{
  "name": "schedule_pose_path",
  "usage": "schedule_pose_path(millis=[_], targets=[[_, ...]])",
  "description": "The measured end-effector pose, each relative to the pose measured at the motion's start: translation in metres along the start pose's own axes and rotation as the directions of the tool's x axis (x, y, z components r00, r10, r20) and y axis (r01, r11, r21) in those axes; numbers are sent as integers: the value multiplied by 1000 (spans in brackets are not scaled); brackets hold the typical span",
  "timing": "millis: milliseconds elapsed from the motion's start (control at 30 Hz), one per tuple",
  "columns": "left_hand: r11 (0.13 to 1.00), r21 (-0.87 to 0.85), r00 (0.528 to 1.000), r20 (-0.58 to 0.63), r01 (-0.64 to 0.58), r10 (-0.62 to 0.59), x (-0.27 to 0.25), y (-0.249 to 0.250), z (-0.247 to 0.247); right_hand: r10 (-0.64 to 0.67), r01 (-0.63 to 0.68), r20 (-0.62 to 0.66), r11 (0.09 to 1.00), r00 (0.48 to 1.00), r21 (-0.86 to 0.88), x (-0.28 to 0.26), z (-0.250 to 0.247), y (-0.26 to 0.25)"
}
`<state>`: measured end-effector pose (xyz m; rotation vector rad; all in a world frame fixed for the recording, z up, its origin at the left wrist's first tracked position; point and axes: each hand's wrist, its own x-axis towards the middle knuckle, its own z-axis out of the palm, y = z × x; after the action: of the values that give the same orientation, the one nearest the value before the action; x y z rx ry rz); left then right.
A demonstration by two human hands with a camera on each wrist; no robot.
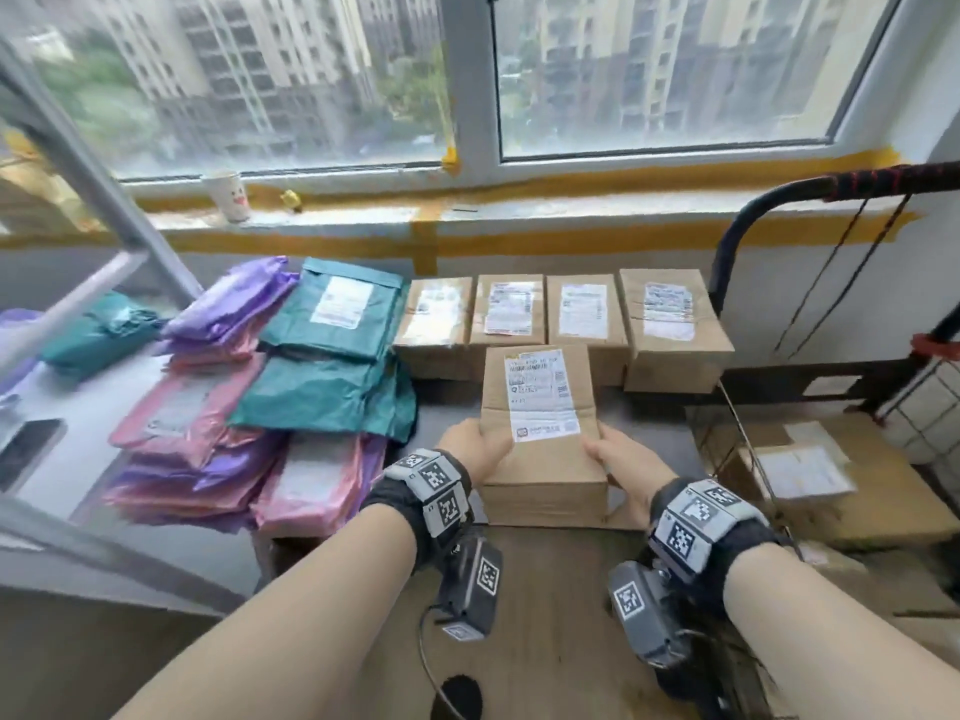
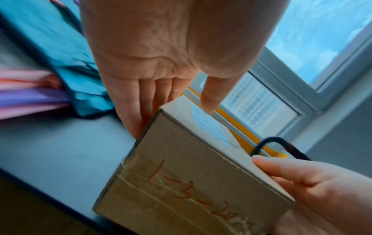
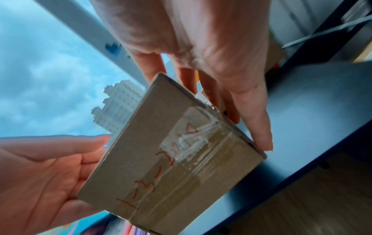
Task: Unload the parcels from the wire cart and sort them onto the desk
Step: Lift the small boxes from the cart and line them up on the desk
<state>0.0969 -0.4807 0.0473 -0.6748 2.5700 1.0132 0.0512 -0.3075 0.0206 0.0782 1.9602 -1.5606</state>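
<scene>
A brown cardboard box with a white shipping label on top and red handwriting on its taped near side is held over the front part of the grey desk. My left hand grips its left side, with the thumb on the label and the fingers down the side. On the right side my right hand grips it the same way, fingers along the edge. I cannot tell whether the box touches the desk.
Several labelled boxes stand in a row at the back of the desk. Teal mailers and pink and purple mailers are stacked on the left. The wire cart on the right holds a large parcel.
</scene>
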Motion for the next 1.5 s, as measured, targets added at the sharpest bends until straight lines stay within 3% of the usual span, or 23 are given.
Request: schedule_pose_path(millis=[133, 300, 467, 667, 933, 1033, 1100, 1167, 1500], targets=[[997, -70, 999, 6, 45, -45, 12, -45, -25, -21, 24, 41, 997, 999, -79, 30, 55, -2], [994, -45, 995, 24, 98, -97, 45, -87, -48, 64, -61, 34, 994, 997, -96, 56, 108, -5], [988, 92, 991, 22, 127, -130, 72, -120, -71, 131, -133, -22, 985, 991, -112, 74, 150, -13], [987, 161, 1000, 28, -5, 1, 86, -145, -90, 93, -107, -75, 970, 993, -219, 87, 173, -22], [963, 269, 997, 72, -36, 17, 78, -144, -95, 132, -157, -110, 950, 985, -270, 86, 182, -29], [913, 364, 981, 15, -186, 193, 73, -144, -96, 154, -175, -109, 959, 982, -222, 86, 183, -29], [833, 443, 938, 61, -333, 342, 72, -145, -95, 166, -187, -120, 965, 979, -184, 86, 184, -27], [751, 511, 901, 129, -419, 415, 73, -147, -92, 141, -168, -133, 960, 981, -223, 88, 183, -25], [714, 598, 930, 201, -365, 307, 76, -141, -88, 110, -133, -101, 957, 989, -256, 84, 181, -24]])
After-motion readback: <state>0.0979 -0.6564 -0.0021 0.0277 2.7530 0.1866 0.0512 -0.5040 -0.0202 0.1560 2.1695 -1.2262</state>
